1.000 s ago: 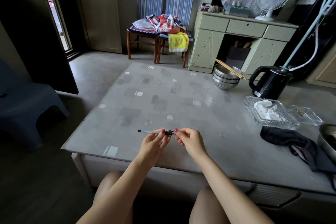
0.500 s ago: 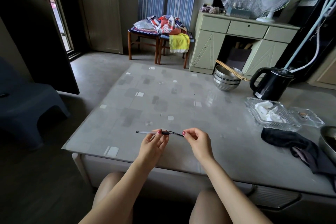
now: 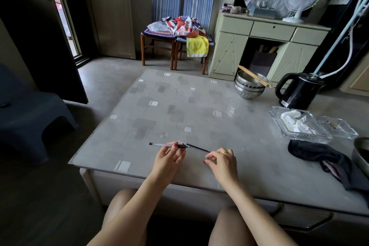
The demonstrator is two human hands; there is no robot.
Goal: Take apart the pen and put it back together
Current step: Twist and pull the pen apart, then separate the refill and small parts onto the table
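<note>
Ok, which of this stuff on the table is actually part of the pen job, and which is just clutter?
Job:
pen barrel, in left hand
refill, pinched by right hand

Clutter:
steel bowls with chopsticks
kettle
glass trays
dark cloth

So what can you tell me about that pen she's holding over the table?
The pen is a slim stick with a clear barrel, a small dark cap at its left end and a black grip. It lies roughly level above the table's near edge, pinched at the grip by the left hand. A thin dark refill is partly drawn out rightward, its far end in the right hand.
</note>
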